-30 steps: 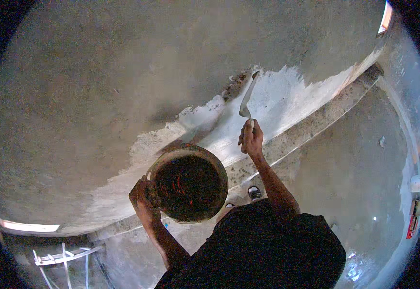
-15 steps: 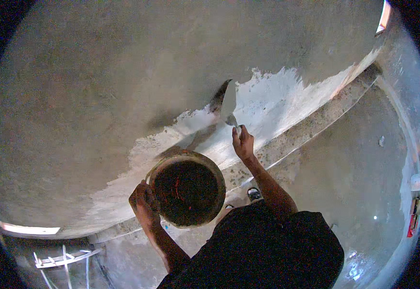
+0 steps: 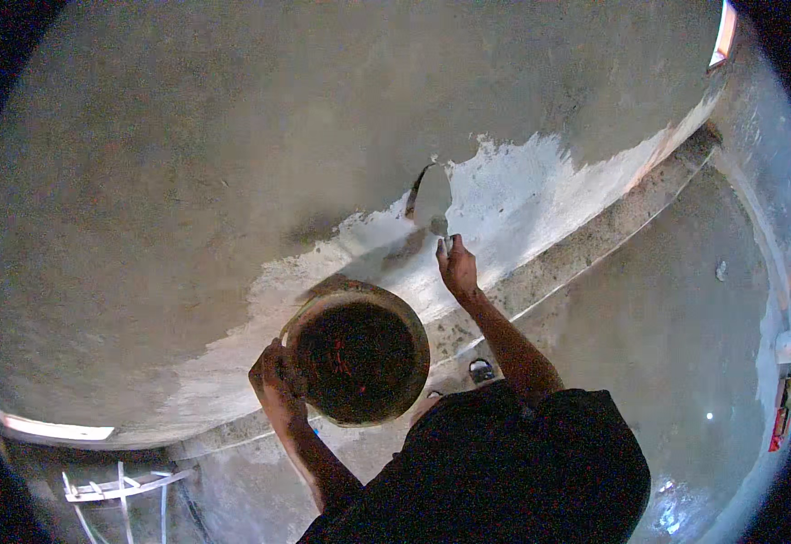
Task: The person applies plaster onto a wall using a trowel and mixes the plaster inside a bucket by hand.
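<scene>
My left hand [image 3: 274, 379] grips the side of a round, worn pan [image 3: 359, 354], held low in front of me; what is inside looks dark and cannot be made out. My right hand [image 3: 457, 268] is closed on the handle of a metal trowel [image 3: 432, 195]. The blade lies broad face toward me against the grey plastered wall [image 3: 187, 136], at the ragged upper edge of an irregular white coat [image 3: 532, 190]. I cannot tell whether the whole blade touches the surface. The white band runs diagonally along the bottom of the wall, behind the pan and right hand.
A narrow speckled ledge [image 3: 595, 236] follows the wall's foot, beside a grey floor [image 3: 640, 326] where my foot [image 3: 481, 370] shows. A pale wooden frame [image 3: 123, 485] stands at lower left. Bright openings [image 3: 722, 32] appear at the rim. Small red items [image 3: 779, 426] lie at far right.
My right hand and the trowel have moved left and downward along the white patch's edge, and the blade has turned to show its broad face. The pan has barely moved.
</scene>
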